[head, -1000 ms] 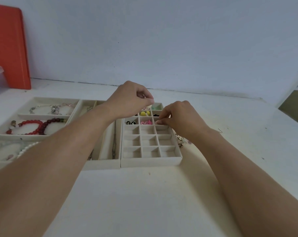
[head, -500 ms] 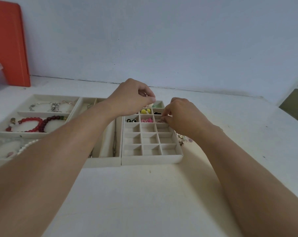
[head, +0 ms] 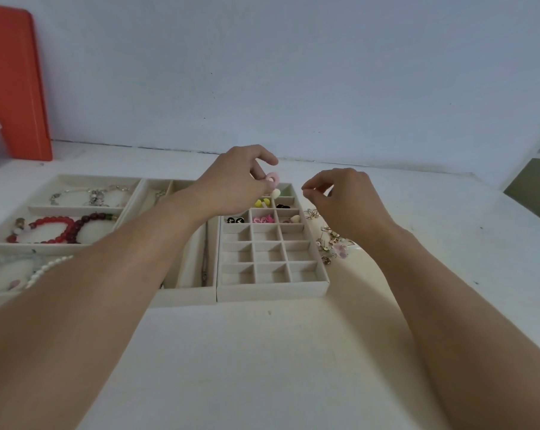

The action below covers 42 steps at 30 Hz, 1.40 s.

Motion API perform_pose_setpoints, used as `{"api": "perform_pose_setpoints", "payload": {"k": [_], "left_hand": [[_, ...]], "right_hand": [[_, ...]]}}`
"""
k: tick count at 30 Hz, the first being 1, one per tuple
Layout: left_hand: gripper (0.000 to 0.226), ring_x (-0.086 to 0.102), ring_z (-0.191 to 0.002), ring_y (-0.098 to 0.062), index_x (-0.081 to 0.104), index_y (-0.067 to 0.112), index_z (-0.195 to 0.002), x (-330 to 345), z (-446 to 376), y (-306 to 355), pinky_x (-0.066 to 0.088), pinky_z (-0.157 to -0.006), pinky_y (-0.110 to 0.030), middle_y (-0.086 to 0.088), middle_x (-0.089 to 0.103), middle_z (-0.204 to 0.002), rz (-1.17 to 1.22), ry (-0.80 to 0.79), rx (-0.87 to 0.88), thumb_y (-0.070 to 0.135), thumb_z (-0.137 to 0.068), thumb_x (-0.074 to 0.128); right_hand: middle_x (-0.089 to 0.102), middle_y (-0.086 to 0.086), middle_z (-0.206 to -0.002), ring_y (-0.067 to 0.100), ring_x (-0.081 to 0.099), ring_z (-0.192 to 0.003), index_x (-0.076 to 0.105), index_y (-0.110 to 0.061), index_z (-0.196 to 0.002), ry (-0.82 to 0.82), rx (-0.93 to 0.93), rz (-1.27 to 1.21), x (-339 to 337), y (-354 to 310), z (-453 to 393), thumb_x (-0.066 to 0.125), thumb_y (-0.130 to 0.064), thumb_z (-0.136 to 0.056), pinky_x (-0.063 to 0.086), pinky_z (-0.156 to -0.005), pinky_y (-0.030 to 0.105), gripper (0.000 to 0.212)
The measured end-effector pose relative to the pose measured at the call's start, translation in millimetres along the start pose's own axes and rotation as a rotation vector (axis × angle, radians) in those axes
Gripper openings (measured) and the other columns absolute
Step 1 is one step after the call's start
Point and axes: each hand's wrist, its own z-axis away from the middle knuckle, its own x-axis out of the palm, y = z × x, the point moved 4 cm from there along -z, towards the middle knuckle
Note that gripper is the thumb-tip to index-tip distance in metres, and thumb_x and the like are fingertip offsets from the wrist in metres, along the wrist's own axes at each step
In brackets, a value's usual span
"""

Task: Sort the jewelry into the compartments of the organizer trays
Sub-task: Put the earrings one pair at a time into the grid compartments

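Where the desk [head: 262,367] lies nearest us it is bare white, and our two forearms reach across it. Next comes the grid tray [head: 272,291]: its near three rows hold nothing we can see. Farther in, one row holds black studs [head: 234,220], a pink piece [head: 263,218] and a cream heart [head: 294,218] in the right cell. Beyond that lie yellow studs [head: 262,202] and a dark piece [head: 283,206]. Just right of this tray, loose jewelry [head: 332,243] sits on the desk. A long-slot tray [head: 188,293] touches the grid tray's left side. Left again, a bracelet tray [head: 76,209] carries a red bead bracelet [head: 58,229], a silver one [head: 89,193] behind it, and white pearls [head: 45,270] nearest us.

Our left hand [head: 228,187] hovers over the far cells; its grip pinches a pink ring [head: 273,177] at the fingertips, with a cream piece [head: 275,192] just beneath. Our right hand [head: 346,200] is raised beside the tray's far right corner, thumb and forefinger pressed narrow; whether anything sits between them we cannot tell.

Farthest, an orange board [head: 14,88] leans on the wall [head: 293,72].
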Motion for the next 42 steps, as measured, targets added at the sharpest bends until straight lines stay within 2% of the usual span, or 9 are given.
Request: {"api": "perform_pose_setpoints", "payload": {"k": [4, 9, 13, 16, 26, 29, 36, 40, 42], "left_hand": [[0.027, 0.069, -0.08, -0.008, 0.068, 0.026, -0.112, -0.1, 3.1, 3.7, 0.054, -0.073, -0.029, 0.008, 0.076, -0.086, 0.021, -0.004, -0.015, 0.04, -0.09, 0.073], [0.017, 0.056, -0.054, 0.007, 0.075, 0.02, -0.091, 1.3, 5.2, 10.2, 0.04, -0.061, -0.019, 0.003, 0.076, -0.079, 0.079, 0.006, -0.013, 0.037, -0.088, 0.075], [0.019, 0.064, -0.066, 0.001, 0.075, 0.024, -0.089, 0.8, 4.9, 9.6, 0.039, -0.054, -0.013, 0.006, 0.076, -0.08, 0.073, 0.028, -0.039, 0.043, -0.087, 0.075], [0.016, 0.066, -0.075, -0.001, 0.079, 0.026, -0.084, 2.0, 5.1, 10.5, 0.044, -0.066, -0.016, 0.009, 0.075, -0.079, 0.082, 0.033, -0.005, 0.042, -0.085, 0.077], [0.019, 0.057, -0.08, 0.016, 0.081, 0.018, -0.098, 2.8, 7.5, 17.1, 0.034, -0.048, 0.002, 0.015, 0.068, -0.069, 0.239, 0.066, -0.01, 0.033, -0.085, 0.079], [0.019, 0.059, -0.049, 0.008, 0.081, 0.017, -0.095, 2.3, 7.1, 16.5, 0.034, -0.046, 0.0, 0.012, 0.069, -0.068, 0.256, 0.092, -0.033, 0.033, -0.085, 0.079], [0.01, 0.073, -0.087, -0.022, 0.079, 0.018, -0.088, 5.0, 7.4, 13.2, 0.038, -0.047, -0.007, 0.004, 0.077, -0.079, 0.218, 0.042, -0.093, 0.028, -0.086, 0.077], [0.014, 0.069, -0.077, -0.023, 0.08, 0.023, -0.089, 6.2, 8.4, 12.5, 0.048, -0.065, -0.025, -0.009, 0.076, -0.086, 0.153, 0.015, -0.066, 0.037, -0.086, 0.076], [0.016, 0.062, -0.065, -0.011, 0.081, 0.023, -0.089, 6.1, 8.3, 12.2, 0.047, -0.061, -0.02, -0.006, 0.075, -0.08, 0.119, 0.018, -0.056, 0.038, -0.088, 0.075]], "right_hand": [[0.069, -0.014, -0.078, -0.001, 0.053, -0.053, 0.078, -0.03, -0.097, -0.061, 0.059, -0.36, 6.3, -2.6, 2.3, 0.07, -0.039, -0.092, 0.041, -0.057, 0.018, 0.013], [0.076, -0.009, -0.081, -0.002, 0.059, -0.055, 0.078, -0.025, -0.101, -0.141, 0.056, -0.492, 12.9, -8.2, 7.9, 0.077, -0.035, -0.087, 0.039, -0.055, 0.013, 0.016], [0.078, -0.004, -0.085, 0.002, 0.068, -0.063, 0.077, -0.02, -0.103, -0.144, 0.068, -0.576, 12.1, -8.9, 9.1, 0.082, -0.026, -0.083, 0.047, -0.061, 0.015, 0.021], [0.079, -0.003, -0.085, 0.006, 0.072, -0.069, 0.075, -0.018, -0.103, -0.162, 0.061, -0.662, 10.9, -11.1, 11.1, 0.084, -0.018, -0.082, 0.048, -0.061, 0.014, 0.023], [0.077, -0.004, -0.082, 0.001, 0.066, -0.062, 0.07, -0.016, -0.112, -0.195, 0.084, -0.725, 12.4, -11.9, 12.5, 0.084, -0.023, -0.081, 0.044, -0.058, 0.01, 0.034], [0.076, 0.001, -0.082, 0.006, 0.064, -0.061, 0.072, -0.015, -0.108, -0.177, 0.086, -0.741, 14.3, -10.4, 10.6, 0.081, -0.02, -0.084, 0.045, -0.059, 0.014, 0.026], [0.072, 0.0, -0.085, 0.013, 0.058, -0.072, 0.08, -0.021, -0.096, -0.174, 0.147, -0.873, 14.6, -4.3, 4.6, 0.075, -0.02, -0.089, 0.045, -0.066, 0.025, 0.008], [0.074, -0.005, -0.086, 0.011, 0.059, -0.072, 0.08, -0.017, -0.1, -0.171, 0.164, -0.887, 14.8, -1.2, 3.5, 0.077, -0.025, -0.088, 0.045, -0.069, 0.027, 0.015], [0.074, -0.004, -0.086, 0.012, 0.059, -0.072, 0.08, -0.015, -0.099, -0.175, 0.179, -0.884, 15.3, 0.1, 3.0, 0.077, -0.026, -0.088, 0.045, -0.069, 0.028, 0.016]]}}
